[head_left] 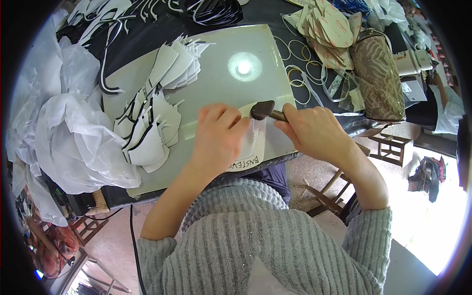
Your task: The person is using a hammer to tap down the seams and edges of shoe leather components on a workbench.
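While the grip of the right hand (pixel 317 129) is wrapped round the handle of a small hammer (pixel 263 109), its head sits over the far part of a pale piece (pixel 260 140) on the near side of a grey board (pixel 211 64). Just left of the head, the left hand (pixel 216 135) has its fingers curled at the piece, though I cannot tell whether they pinch or merely press it; light, flat taps would probably work best, with those fingertips clear.

The hammer (pixel 264 109) is dark brown, the pouch (pixel 378 76) brown with pale swirls
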The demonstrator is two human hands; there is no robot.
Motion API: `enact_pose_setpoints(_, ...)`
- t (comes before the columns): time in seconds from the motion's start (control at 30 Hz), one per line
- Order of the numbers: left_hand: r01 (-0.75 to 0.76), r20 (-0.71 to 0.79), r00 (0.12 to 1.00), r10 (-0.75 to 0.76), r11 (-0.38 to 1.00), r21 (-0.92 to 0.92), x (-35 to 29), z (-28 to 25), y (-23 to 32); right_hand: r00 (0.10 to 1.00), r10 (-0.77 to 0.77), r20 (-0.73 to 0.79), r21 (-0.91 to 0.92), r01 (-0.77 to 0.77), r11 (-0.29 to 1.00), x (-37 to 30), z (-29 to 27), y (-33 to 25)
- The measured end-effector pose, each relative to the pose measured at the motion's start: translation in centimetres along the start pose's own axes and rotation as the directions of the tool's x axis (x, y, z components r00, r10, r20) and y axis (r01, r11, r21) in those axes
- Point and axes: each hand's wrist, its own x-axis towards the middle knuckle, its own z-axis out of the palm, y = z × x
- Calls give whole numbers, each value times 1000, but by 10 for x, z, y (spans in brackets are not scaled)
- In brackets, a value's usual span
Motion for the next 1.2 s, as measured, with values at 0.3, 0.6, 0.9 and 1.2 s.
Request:
enact_pose_setpoints(0.3,11,-5,1000,-12,998,-69,-2,-2,-3,995,-102,10,-24,103,994,5,-7,1)
enact_pose_setpoints(0.6,200,-64,975,-213,965,-171,-9,-2,1,994,-103,27,-73,104,992,4,-4,-2)
enact_pose_setpoints(0.9,77,-56,996,-72,993,86,-26,1,20,995,-99,16,-66,100,993,4,-1,-1)
enact_pose_setpoints(1.2,195,-98,974,-204,976,-93,-25,-1,13,996,-93,18,-68,94,993,4,0,0)
